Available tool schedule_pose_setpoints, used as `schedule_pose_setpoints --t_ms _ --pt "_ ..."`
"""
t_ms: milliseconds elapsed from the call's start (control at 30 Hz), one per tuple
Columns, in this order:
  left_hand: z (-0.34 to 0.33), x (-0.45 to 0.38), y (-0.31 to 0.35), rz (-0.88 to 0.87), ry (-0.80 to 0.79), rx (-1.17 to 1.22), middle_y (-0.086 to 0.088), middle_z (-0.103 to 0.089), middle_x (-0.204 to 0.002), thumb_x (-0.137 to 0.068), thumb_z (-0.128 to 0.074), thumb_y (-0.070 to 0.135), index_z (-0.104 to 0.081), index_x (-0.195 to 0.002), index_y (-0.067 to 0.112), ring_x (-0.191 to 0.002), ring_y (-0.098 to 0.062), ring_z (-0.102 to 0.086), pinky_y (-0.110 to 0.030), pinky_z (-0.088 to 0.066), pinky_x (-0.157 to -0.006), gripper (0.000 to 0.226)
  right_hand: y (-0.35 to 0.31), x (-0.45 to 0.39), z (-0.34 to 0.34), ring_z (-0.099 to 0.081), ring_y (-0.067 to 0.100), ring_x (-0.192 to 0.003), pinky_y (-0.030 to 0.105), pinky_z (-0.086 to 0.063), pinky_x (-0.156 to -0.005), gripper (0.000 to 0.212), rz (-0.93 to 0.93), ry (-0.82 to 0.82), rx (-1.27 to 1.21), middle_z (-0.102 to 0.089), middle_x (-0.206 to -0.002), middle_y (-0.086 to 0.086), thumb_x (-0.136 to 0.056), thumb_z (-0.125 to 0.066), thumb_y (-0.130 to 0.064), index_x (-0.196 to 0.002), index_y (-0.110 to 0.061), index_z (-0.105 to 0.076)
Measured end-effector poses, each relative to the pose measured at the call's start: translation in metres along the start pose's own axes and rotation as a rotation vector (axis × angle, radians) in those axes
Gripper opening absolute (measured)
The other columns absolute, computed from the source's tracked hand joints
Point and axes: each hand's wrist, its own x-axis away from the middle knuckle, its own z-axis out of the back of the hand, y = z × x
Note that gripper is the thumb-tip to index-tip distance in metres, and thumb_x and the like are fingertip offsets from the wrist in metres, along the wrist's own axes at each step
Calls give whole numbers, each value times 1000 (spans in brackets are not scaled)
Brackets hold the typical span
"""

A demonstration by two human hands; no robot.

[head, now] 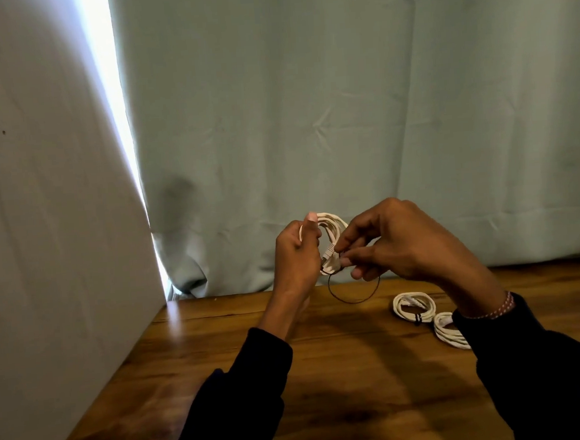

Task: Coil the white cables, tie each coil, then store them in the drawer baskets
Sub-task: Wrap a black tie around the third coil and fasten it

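Hands [296, 253] [396, 243] grip round white coil [330, 227] (thin dark tie [353, 292] dangling).

two coils [414, 308] on table [343, 370], right

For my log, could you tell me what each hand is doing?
Left hand: closed on the cable coil.
Right hand: pinching the black tie.

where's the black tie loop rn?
Head view, centre: the black tie loop hangs from the coil held in both hands, above the table.
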Motion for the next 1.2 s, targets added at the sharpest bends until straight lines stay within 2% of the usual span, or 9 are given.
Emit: schedule_pose_setpoints --t_ms 167,333,400,467,633,900,1000,1067,1200 --pt "2 -2 1 -2 14 18 9 -51 -59 -104 -45 40 -58 -78 17 -56 -5 -50 -25 -45 -55 38 0 3 4 -69 5 -63 19 -52 -56 4 82 -10 96 -72 -92 -6 -91 -71 -22 -92 -22 -67" --pt "0 -2 -1 -17 -28 29 4 -62 -70 -104 -46 42 -62 -82 20 -72 -15 -62 -34 -53 -63 35 5 -2 -4 -67 12 -94 42 -58 -83 9 134 25 136 -72 -97 -8 -96 -63 -22 -90 -26 -57" --pt "0 -1 1 -2 -32 61 5 -62 -68 -105 -46 39 -62 -81 17 -65 -10 -62 -25 -50 -56 36 5 -3 -8 -65 16 -100 47 -56 -86 10 140 8 154 -70 -100 -6 -96 -61 -22 -89 -26 -55" --pt "2 0 3 11 -23 64 7 -58 -62 -105 -45 38 -61 -81 16 -58 -6 -56 -19 -45 -52 36 5 -4 -12 -64 15 -102 44 -56 -87 11 148 17 171 -68 -103 -6 -98 -59 -21 -91 -26 -53" --pt "4 0 4 -9 -40 45 -6 -50 -66 -105 -43 41 -59 -81 17 -61 -15 -47 -29 -42 -54 38 9 -11 -17 -68 3 -92 25 -53 -80 5 131 120 202 -75 -96 -10 -98 -62 -24 -94 -27 -63" --pt "3 3 8 -90 -52 -66 3 -50 -61 -105 -40 41 -54 -77 20 -54 -6 -46 -22 -41 -53 37 16 -15 -22 -52 10 -84 27 -39 -64 14 46 397 532 -51 -94 -7 -87 -73 -41 -96 -31 -78" --pt "3 4 8 -147 -63 -104 5 -52 -61 -105 -41 39 -57 -82 19 -53 -2 -51 -20 -46 -52 35 17 -17 -23 -45 9 -82 23 -32 -59 18 31 410 557 -46 -95 -6 -88 -71 -42 -100 -30 -77" --pt "1 4 6 -167 -95 -133 -3 -54 -63 -105 -41 41 -63 -92 12 -55 -4 -51 -29 -49 -53 38 18 -17 -25 -44 8 -81 19 -26 -54 20 50 448 558 -45 -96 -6 -88 -71 -42 -102 -29 -77" --pt "-3 7 6 -170 -118 -163 1 -46 -58 -104 -41 41 -61 -88 22 -51 -5 -43 -23 -41 -50 31 19 -18 -29 -45 7 -77 13 -25 -54 20 151 626 515 -51 -96 -5 -86 -76 -36 -99 -22 -77"
